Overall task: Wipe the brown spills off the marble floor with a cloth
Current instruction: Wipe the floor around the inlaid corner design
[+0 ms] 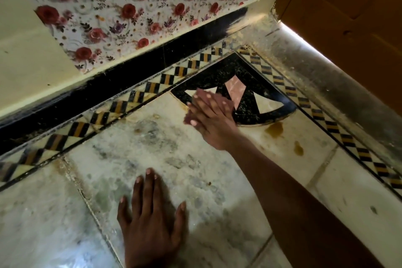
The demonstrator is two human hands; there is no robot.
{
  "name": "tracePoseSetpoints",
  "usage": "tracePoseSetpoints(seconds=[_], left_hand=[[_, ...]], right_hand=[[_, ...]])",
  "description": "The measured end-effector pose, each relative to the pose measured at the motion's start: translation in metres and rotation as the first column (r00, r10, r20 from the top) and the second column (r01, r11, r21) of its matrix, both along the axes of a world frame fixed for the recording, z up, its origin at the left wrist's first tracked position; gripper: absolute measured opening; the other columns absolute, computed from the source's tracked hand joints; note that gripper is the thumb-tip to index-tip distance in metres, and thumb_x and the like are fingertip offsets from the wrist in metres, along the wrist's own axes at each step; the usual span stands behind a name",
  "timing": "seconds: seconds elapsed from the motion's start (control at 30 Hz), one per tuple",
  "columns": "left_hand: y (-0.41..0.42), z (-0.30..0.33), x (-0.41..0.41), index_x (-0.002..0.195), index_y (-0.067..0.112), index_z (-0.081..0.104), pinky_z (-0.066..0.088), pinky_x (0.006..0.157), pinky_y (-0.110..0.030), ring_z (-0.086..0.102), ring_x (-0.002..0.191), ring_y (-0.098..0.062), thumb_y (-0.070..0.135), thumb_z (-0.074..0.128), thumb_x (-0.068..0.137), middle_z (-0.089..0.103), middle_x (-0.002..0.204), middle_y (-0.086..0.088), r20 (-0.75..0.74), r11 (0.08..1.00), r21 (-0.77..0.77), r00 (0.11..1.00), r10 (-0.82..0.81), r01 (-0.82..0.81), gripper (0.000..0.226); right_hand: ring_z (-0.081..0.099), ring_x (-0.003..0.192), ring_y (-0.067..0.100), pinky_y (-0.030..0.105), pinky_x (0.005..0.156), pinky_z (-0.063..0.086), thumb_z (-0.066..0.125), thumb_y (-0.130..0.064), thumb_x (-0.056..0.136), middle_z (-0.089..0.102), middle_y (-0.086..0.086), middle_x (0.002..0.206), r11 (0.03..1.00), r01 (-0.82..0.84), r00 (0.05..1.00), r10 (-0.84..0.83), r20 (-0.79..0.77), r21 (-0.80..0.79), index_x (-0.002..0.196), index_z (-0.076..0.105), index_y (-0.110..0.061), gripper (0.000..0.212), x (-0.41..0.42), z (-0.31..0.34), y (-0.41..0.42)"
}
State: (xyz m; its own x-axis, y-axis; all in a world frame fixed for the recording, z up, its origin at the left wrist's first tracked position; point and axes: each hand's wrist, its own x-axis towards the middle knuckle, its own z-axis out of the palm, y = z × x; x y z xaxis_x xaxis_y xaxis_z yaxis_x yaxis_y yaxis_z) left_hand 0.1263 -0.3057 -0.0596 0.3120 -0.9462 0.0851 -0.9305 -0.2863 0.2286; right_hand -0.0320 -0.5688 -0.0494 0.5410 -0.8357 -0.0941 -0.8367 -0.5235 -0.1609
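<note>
While the left hand [150,220] lies flat and empty on the marble floor [65,213], the blurred right hand [208,115] reaches toward the black corner inlay [245,76], fingers extended; any cloth is indiscernible. Brown spills [275,129] sit just right.

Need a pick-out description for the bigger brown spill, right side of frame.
Start at the black fan-shaped corner inlay in the marble floor. Just below its curved edge, right of the outstretched right hand, sits the larger brown puddle. It is broader than the small brown drip below it.
</note>
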Motion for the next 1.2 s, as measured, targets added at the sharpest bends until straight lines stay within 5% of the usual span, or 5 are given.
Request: tracePoseSetpoints(seconds=[0.3, 0.53, 0.7, 1.0, 1.2], left_hand=[[0.003, -0.002, 0.004, 0.168, 0.014, 0.033, 0.020, 0.128, -0.059, 0.024, 0.165, -0.024, 0.068, 0.044, 0.094, 0.023, 0.179, -0.001, -0.015, 0.999, 0.042, 1.000, -0.023, 0.023, 0.092], [0.003, -0.001, 0.003, 0.167, 0.014, 0.035, 0.022, 0.127, -0.060, 0.024, 0.165, -0.024, 0.068, 0.044, 0.095, 0.026, 0.178, -0.002, -0.006, 0.999, 0.039, 1.000, -0.013, 0.014, 0.091], [0.004, -0.003, 0.003, 0.168, 0.015, 0.032, 0.019, 0.128, -0.059, 0.022, 0.166, -0.025, 0.068, 0.044, 0.096, 0.024, 0.179, -0.002, -0.002, 0.999, 0.046, 1.000, -0.022, 0.022, 0.091], [0.002, -0.001, 0.004, 0.166, 0.013, 0.037, 0.020, 0.127, -0.060, 0.026, 0.164, -0.027, 0.068, 0.041, 0.095, 0.029, 0.178, -0.003, 0.006, 1.000, 0.027, 1.000, -0.015, 0.015, 0.091], [0.002, 0.001, 0.004, 0.165, 0.014, 0.039, 0.023, 0.126, -0.059, 0.029, 0.163, -0.027, 0.067, 0.045, 0.094, 0.031, 0.177, -0.003, 0.015, 1.000, 0.011, 1.000, -0.016, 0.016, 0.089]], right_hand=[[-0.037, 0.156, 0.028, 0.056, 0.117, -0.033, 0.022, -0.059, 0.111, -0.029, -0.005, 0.175, 0.816, 0.552, 0.827, -0.563, 0.014, 0.172, 0.169, -0.006, -0.040, 0.066, -0.055, 0.011, -0.034], [-0.022, 0.164, 0.029, 0.067, 0.128, -0.008, 0.001, -0.063, 0.099, -0.012, -0.006, 0.180, 0.996, 0.050, 0.997, -0.046, -0.054, 0.079, 0.169, 0.004, -0.042, 0.073, -0.023, 0.004, 0.011], [-0.029, 0.162, 0.029, 0.064, 0.129, -0.012, 0.010, -0.067, 0.106, -0.024, -0.006, 0.177, 0.872, 0.471, 0.881, -0.473, -0.015, 0.134, 0.167, 0.003, -0.048, 0.064, -0.080, 0.007, -0.024], [-0.029, 0.161, 0.029, 0.069, 0.127, -0.010, 0.006, -0.067, 0.104, -0.019, -0.009, 0.178, 0.985, 0.153, 0.988, -0.150, -0.042, 0.081, 0.167, -0.002, -0.047, 0.066, -0.043, 0.006, 0.025], [-0.019, 0.164, 0.034, 0.063, 0.130, -0.011, 0.003, -0.070, 0.104, -0.018, 0.000, 0.178, 0.811, 0.584, 0.810, -0.585, 0.042, 0.031, 0.169, -0.006, -0.037, 0.073, -0.100, -0.005, 0.045]])
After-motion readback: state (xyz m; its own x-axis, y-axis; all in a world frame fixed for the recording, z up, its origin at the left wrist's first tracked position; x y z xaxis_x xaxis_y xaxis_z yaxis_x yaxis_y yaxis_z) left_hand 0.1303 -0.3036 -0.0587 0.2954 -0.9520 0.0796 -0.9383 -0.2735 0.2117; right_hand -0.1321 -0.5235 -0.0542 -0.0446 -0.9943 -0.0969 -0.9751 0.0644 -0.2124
